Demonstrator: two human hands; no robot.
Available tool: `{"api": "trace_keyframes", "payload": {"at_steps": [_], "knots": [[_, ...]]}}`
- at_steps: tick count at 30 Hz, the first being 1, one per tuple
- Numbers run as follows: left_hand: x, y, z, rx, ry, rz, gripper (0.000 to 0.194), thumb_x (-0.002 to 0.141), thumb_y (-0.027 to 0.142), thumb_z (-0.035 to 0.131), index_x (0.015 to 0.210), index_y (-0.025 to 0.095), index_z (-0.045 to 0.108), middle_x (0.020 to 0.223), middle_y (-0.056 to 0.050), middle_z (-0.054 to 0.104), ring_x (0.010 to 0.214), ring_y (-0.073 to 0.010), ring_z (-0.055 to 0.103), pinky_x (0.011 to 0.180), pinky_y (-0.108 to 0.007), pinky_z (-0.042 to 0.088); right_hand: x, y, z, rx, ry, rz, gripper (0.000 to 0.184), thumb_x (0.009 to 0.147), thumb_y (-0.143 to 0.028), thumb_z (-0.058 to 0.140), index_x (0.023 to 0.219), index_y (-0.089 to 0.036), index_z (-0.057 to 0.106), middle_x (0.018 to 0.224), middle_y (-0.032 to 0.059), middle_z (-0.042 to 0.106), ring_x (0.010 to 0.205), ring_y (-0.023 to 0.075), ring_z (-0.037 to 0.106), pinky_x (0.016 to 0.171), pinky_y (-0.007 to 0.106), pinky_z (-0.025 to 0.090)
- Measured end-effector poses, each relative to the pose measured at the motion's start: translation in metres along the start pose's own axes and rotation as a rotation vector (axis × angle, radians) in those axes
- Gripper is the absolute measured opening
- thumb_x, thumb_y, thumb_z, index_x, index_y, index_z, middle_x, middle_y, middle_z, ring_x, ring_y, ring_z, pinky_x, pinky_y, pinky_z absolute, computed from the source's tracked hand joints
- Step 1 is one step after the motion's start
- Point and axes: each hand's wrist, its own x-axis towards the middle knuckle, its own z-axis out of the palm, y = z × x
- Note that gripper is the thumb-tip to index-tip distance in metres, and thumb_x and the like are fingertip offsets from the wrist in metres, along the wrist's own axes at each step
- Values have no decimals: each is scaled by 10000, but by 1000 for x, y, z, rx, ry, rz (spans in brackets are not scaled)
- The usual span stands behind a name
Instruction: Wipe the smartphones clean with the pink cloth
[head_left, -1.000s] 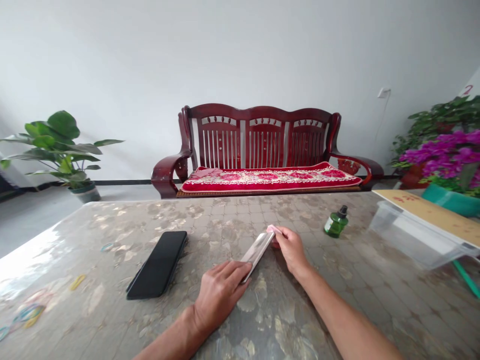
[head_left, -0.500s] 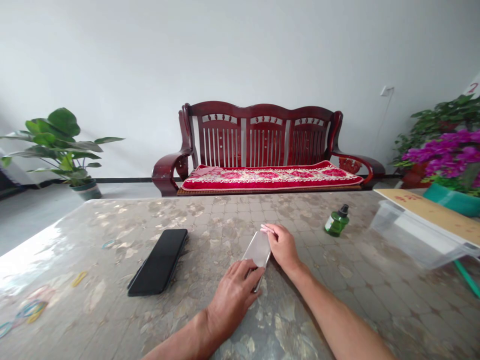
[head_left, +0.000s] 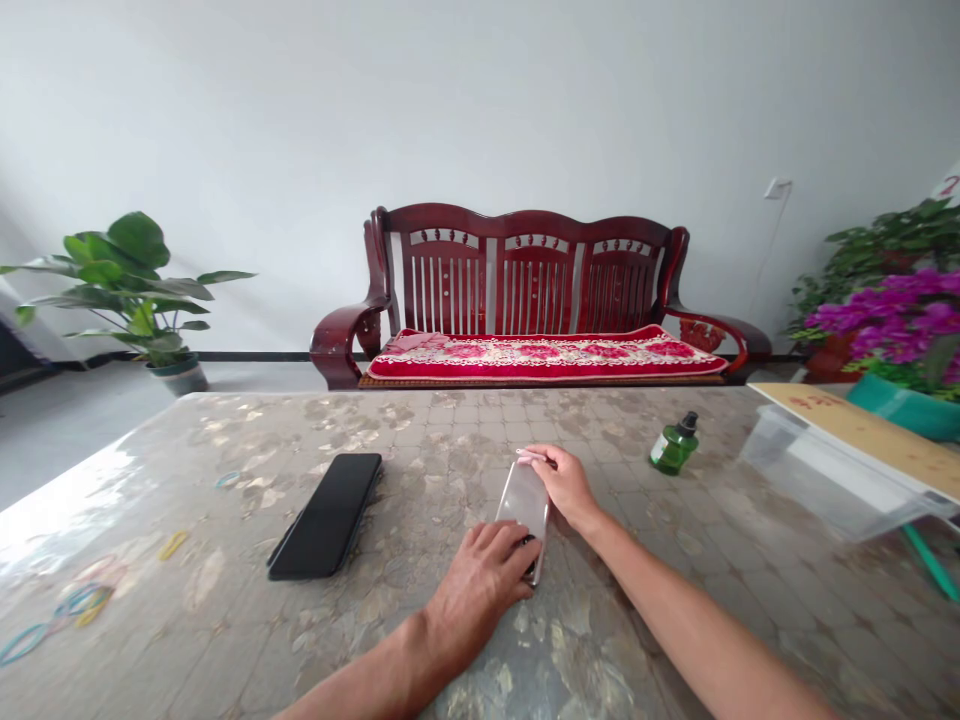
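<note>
Silvery flat slab (head_left: 523,496): probably stiff, slippery; best side-gripped.
Left hand (head_left: 491,570): clamped on slab.
Right hand (head_left: 564,484): pinched on pale-pink scrap (head_left: 531,456).

At lower centre the left hand (head_left: 487,580) sat palm down, fingers curled; higher up, the right hand (head_left: 566,488) pinched its fingertips together, forearms (head_left: 686,615) slanting from the bottom edge.

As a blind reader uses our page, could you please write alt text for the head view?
At a table, a left hand covers the near end of a pale phone, while the right hand holds a pink scrap at its far end. A black phone lies to the left, a green bottle stands to the right, and a wooden bench is behind.
</note>
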Motion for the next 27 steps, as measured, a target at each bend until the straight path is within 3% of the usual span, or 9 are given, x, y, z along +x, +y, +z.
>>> {"api": "trace_keyframes", "payload": {"at_steps": [5, 13, 16, 20, 27], "knots": [[-2, 0, 0, -12, -1, 0, 385, 873, 235, 737, 1219, 242, 571, 1241, -38, 621, 1166, -248, 559, 974, -398, 450, 6, -3, 14, 29, 2, -2, 238, 793, -226, 535, 911, -206, 740, 939, 57, 743, 880, 202, 678, 825, 325, 528], [-3, 3, 0, -47, -2, -50, 461, 779, 385, 819, 1160, 228, 611, 1215, -59, 632, 1110, -274, 582, 934, -412, 480, -3, -25, 23, 113, -102, -72, 161, 755, -197, 606, 796, -246, 754, 905, 28, 740, 912, 200, 669, 902, 339, 513], [-6, 7, -3, -72, -22, -51, 437, 791, 388, 809, 1152, 231, 618, 1226, -57, 631, 1123, -275, 575, 964, -411, 473, -5, -23, 24, 167, -53, -9, 211, 797, -245, 572, 903, -227, 754, 930, 48, 757, 886, 205, 695, 853, 348, 550], [-14, 7, -11, -127, -41, -18, 334, 827, 262, 779, 1120, 210, 629, 1302, -64, 589, 1207, -259, 521, 1047, -364, 432, -8, -15, 21, 240, 9, 79, 337, 868, -334, 507, 1078, -171, 715, 962, 98, 764, 845, 215, 723, 784, 351, 585], [-12, 5, -23, -127, -134, 25, 279, 893, 242, 698, 1160, 215, 621, 1237, -59, 613, 1179, -246, 523, 1042, -347, 443, -18, -18, 0, 192, -35, 77, 276, 815, -306, 575, 1005, -197, 743, 962, 77, 763, 878, 233, 712, 810, 368, 569]]}}
